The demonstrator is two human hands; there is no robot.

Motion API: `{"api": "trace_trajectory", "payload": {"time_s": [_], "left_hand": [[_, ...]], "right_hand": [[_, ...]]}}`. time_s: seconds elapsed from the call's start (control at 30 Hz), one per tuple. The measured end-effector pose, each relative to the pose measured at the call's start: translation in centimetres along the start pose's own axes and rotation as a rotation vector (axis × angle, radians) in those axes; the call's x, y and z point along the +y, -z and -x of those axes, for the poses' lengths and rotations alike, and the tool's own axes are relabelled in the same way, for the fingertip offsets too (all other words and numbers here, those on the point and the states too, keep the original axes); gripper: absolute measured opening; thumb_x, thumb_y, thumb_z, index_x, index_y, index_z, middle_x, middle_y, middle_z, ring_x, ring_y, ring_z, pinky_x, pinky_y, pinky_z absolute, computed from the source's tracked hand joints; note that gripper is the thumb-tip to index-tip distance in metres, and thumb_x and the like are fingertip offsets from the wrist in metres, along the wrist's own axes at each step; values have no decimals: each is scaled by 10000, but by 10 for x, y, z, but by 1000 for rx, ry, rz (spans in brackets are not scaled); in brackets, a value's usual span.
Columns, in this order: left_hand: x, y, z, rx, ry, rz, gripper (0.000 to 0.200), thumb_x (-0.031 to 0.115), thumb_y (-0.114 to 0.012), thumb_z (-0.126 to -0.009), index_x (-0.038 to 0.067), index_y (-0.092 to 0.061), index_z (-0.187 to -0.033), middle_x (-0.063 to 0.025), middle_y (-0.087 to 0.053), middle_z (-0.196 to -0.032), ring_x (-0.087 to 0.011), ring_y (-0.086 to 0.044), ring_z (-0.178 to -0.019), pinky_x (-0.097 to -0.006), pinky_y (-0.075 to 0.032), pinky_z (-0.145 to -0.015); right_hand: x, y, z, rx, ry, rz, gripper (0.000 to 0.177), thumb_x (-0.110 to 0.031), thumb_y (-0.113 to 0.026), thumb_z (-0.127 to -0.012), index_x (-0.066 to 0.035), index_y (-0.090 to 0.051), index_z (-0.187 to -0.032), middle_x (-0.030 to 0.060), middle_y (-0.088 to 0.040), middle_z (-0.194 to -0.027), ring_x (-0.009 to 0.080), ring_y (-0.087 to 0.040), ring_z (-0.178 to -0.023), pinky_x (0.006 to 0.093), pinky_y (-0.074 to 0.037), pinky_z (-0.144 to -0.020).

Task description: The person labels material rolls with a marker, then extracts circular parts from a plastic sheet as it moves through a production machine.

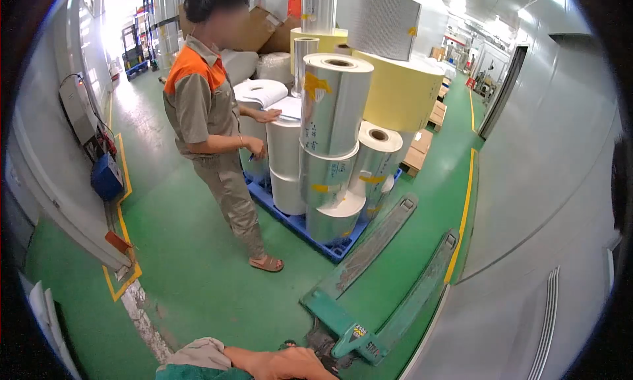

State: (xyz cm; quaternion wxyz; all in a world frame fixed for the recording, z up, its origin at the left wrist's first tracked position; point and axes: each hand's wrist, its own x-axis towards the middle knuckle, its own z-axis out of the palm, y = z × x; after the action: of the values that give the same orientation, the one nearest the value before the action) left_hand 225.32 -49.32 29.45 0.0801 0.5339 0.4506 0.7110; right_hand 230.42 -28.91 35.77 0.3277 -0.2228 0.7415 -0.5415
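Observation:
At the bottom edge my left hand (297, 364) reaches in from a rolled sleeve, closed over the dark handle (288, 344) of a pallet jack; its fingers are partly cut off by the frame. Just beyond the hand lies the green body of the pallet jack (336, 321), its two worn forks (376, 245) pointing away from me. The fork tips stop to the right of a blue pallet (310, 235), outside it. Stacked on this pallet are large film rolls (336, 96), some taped in yellow. My right hand is out of view.
A co-worker (214, 110) stands left of the pallet, one hand on papers (287, 108), the other holding a pen. Large yellow rolls (399, 90) stand behind. A grey wall (541, 162) runs along the right. A blue box (107, 175) stands by the left doorway.

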Motion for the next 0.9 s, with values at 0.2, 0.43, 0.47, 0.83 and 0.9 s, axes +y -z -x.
{"api": "trace_trajectory", "payload": {"time_s": [0.2,0.43,0.47,0.83,0.9], "left_hand": [[1,2,-2,-6,20,22,521,293,-784,-662,-22,-570,-1018,-140,-654,-904,-203,-653,-652,-271,-531,-550],[-4,-1,5,15,-46,-28,561,322,-789,-656,-30,-562,-1030,-143,-651,-880,-197,-649,-632,-264,-526,-522],[-5,-1,5,26,-62,-33,567,325,-789,-656,-33,-561,-1031,-143,-650,-875,-196,-648,-630,-264,-526,-521],[-19,-13,40,469,-68,-225,630,430,-730,-673,-44,-534,-1039,-112,-610,-861,-177,-605,-722,-260,-485,-660],[-36,-19,62,652,-82,-478,614,475,-576,-814,-41,-462,-1126,-118,-569,-964,-171,-582,-782,-281,-478,-680]], "right_hand": [[-11,4,0,3,-196,-237,391,-161,-617,-742,-4,-496,-1079,214,-579,-973,329,-580,-840,363,-444,-684],[-26,10,5,138,-133,237,250,-201,-600,-816,-9,-528,-960,185,-601,-850,307,-588,-715,342,-451,-629],[-36,17,6,193,-142,303,237,-207,-598,-827,-18,-539,-957,172,-602,-837,290,-591,-706,336,-451,-624],[-56,-76,200,1581,-37,675,697,-645,-450,-791,4,-490,-1042,121,-564,-826,145,-532,-626,257,-430,-566],[-26,-155,266,1880,12,691,796,-749,-359,-749,-21,-459,-1054,110,-548,-790,141,-526,-607,259,-427,-556]]}}
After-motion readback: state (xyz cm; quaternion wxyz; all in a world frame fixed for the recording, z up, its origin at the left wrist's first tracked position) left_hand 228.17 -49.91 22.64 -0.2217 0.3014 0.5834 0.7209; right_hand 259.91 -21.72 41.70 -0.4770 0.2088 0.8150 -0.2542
